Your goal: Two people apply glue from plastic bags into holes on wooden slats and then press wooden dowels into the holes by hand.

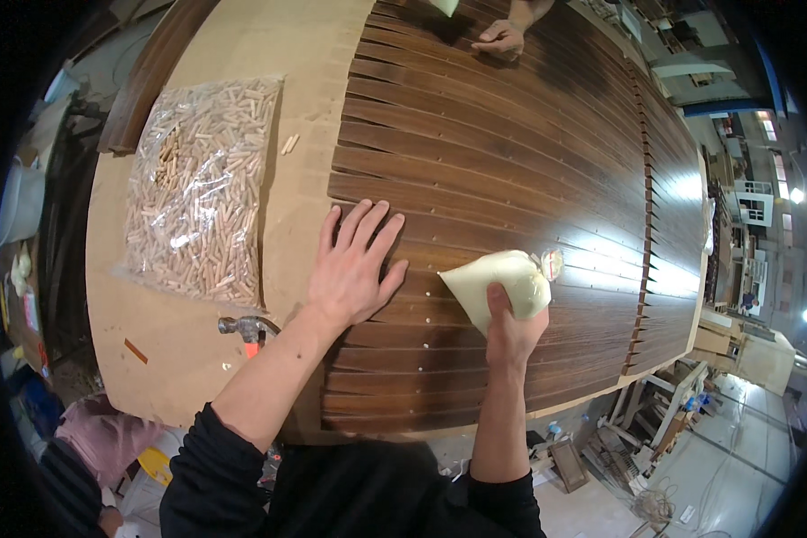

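Over the long, dark brown wooden slats (475, 179), near their left ends, I have the cone-shaped, cream-coloured bag of clear plastic film (502, 273) in the right hand (514, 325). Its fingers are wrapped around the fat part, the thumb pressed along the near face. The left hand (354, 264) is palm down at the slat ends, empty, fingers straight and slightly spread.

I judge the bag to be soft and limp, with enough thick paste inside to feel weighty at the full end and light at the tip. The film looks slick, so I would expect it to slide in a loose grip, and a hard squeeze could split it or push out too much. I would hold it where the hand is now, around the bulge below the gathered end, leaving the narrow tip free.

As for looks, the filling is a smooth, pale yellow-cream, and the film shines where it is stretched tight. The bag tapers to a sharp point on the left; on the right it is bunched into a clear, crumpled knot (552, 263). I cannot tell whether the point touches the wood.
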A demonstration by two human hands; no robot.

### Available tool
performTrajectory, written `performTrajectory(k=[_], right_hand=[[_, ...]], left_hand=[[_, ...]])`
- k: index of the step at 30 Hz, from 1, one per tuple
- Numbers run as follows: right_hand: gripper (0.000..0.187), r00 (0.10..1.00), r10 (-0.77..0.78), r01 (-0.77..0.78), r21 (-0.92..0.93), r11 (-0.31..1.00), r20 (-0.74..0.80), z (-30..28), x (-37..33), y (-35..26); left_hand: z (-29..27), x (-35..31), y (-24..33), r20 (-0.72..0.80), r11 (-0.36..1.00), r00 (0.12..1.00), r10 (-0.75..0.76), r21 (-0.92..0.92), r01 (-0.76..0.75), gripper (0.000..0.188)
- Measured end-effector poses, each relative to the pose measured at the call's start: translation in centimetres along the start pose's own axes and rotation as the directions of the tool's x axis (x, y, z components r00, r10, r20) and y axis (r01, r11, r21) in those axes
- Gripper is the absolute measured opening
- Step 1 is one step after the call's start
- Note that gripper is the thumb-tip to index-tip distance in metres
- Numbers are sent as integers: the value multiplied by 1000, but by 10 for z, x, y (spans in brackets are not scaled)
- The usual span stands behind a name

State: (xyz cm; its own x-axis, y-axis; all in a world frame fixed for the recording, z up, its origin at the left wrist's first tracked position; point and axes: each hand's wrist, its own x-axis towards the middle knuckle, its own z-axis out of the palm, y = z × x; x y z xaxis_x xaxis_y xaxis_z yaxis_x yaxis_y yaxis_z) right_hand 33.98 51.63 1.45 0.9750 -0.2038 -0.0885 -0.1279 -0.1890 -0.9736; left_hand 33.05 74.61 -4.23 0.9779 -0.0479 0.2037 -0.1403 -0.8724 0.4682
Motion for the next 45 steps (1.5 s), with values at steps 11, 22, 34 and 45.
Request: performTrajectory(k=[11,22,34,45], right_hand=[[47,998,-35,39,-75,996,56,17,12,4],[54,995,-98,100,-68,993,25,11,21,-5],[48,998,-65,67,-185,981,16,33,46,-5],[54,993,-117,119,-77,990,27,22,54,-4]], left_hand=[[-3,2,1,3,1000,1000,-1,-15,2,61],[0,2,1,46,999,999,-17,-29,18,63],[-4,2,-1,57,999,998,-25,-40,27,63],[-5,3,0,48,999,998,-27,-46,29,62]])
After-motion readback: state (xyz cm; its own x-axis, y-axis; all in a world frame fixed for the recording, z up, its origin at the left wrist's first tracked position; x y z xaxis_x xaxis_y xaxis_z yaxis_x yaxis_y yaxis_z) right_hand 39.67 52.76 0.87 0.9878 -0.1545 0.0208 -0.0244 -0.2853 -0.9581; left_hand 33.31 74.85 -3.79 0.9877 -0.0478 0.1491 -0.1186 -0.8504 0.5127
